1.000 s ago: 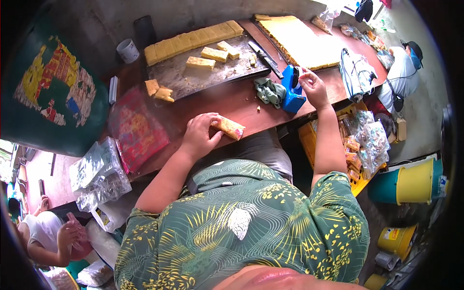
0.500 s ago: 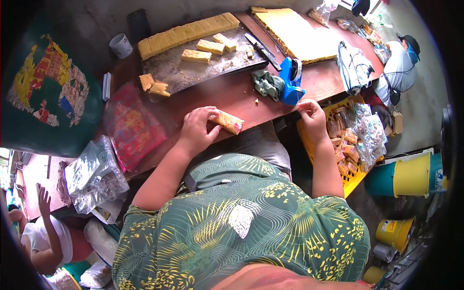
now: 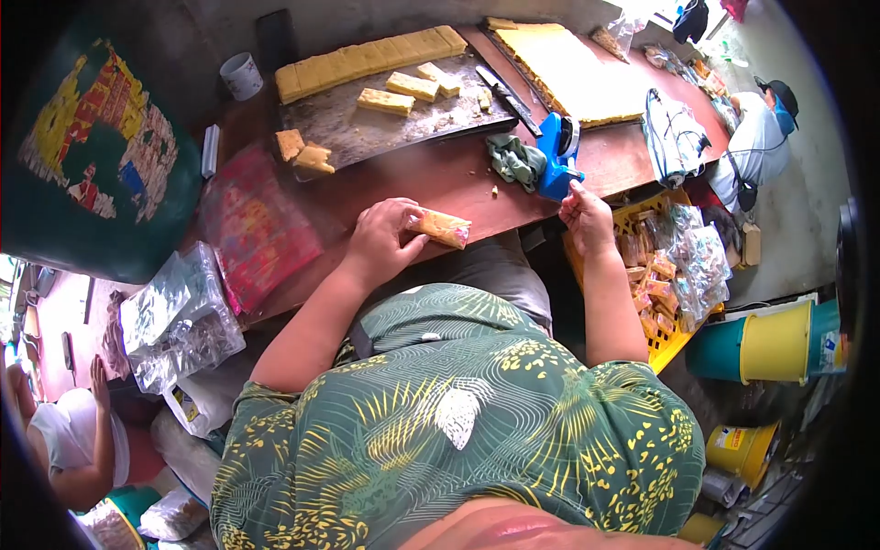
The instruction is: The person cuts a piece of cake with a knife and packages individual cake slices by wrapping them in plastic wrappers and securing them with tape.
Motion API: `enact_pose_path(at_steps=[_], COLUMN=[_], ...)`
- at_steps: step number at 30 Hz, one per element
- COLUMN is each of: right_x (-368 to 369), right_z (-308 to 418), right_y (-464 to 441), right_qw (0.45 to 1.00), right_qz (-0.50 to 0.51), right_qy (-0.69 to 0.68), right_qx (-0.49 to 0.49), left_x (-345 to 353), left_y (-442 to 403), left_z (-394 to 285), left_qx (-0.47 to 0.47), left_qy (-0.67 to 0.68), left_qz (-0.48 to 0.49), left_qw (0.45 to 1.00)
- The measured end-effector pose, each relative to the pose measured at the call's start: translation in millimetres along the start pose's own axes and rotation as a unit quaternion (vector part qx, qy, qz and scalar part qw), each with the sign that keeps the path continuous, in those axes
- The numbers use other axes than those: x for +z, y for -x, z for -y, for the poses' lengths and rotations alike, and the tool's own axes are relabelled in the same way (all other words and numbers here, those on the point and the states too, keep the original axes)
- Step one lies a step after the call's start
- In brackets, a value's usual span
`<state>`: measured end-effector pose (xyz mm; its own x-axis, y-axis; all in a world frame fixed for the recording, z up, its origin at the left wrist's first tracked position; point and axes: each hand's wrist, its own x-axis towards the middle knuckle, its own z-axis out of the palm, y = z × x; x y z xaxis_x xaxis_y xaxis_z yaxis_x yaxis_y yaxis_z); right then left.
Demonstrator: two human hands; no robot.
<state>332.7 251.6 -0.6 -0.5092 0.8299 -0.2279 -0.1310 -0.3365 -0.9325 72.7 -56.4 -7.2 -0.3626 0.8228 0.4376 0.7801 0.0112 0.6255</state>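
Note:
My left hand (image 3: 385,234) is closed around a piece of yellow cake in clear wrapping (image 3: 442,227), held at the table's front edge. Its wrapper shows a reddish print at the right end. My right hand (image 3: 588,218) is pinched at the front end of a blue tape dispenser (image 3: 557,158). Whatever is between those fingertips is too fine to make out. A crumpled grey-green cloth (image 3: 516,161) lies against the dispenser's left side. Behind, a dark tray (image 3: 344,137) carries a row of cut cake (image 3: 371,62) and several loose bars (image 3: 412,85).
A knife (image 3: 509,99) lies by the tray, near a large uncut cake slab (image 3: 568,73). Wrapped pieces fill a yellow crate (image 3: 674,353) at right. Clear plastic bags (image 3: 179,312) and a red patterned sheet (image 3: 261,229) are at left. Other people sit at both sides.
My right hand has turned slightly, its fingertips now higher at the dispenser's front end. The left hand keeps hold of the wrapped cake. At lower left, another person's raised hand has come down.

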Motion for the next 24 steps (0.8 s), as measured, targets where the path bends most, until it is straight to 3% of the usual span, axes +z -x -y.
enact_pose_path(at_steps=[9, 12, 15, 18, 19, 22, 24], right_x=[9, -3, -27, -40, -23, 37, 96], right_z=[-1, -5, -23, -23, -16, 2, 14], right_y=[7, 0, -19, -7, 8, 30, 47], right_qw=[0.998, 0.981, 0.893, 0.769, 0.833, 0.836, 0.803], right_qz=[-0.030, -0.052, -0.064, -0.082, -0.048, 0.141, 0.284], right_qy=[0.046, 0.173, 0.359, 0.562, 0.507, 0.497, 0.484], right_qx=[-0.022, -0.063, -0.264, -0.293, -0.218, -0.184, -0.202], left_x=[-1, 5, 2, 1, 0, 1, 3], left_y=[-1, 0, 4, 5, 4, 10, 10], left_z=[0, 7, 1, 3, 4, 2, 2], left_qx=[0.018, 0.015, -0.030, 0.035, 0.040, 0.051, 0.062], left_qy=[0.005, 0.074, 0.112, 0.074, 0.071, 0.060, 0.056], left_qz=[-0.013, -0.033, -0.022, -0.063, -0.070, -0.065, -0.056], left_qw=[1.000, 0.997, 0.993, 0.995, 0.994, 0.995, 0.995])
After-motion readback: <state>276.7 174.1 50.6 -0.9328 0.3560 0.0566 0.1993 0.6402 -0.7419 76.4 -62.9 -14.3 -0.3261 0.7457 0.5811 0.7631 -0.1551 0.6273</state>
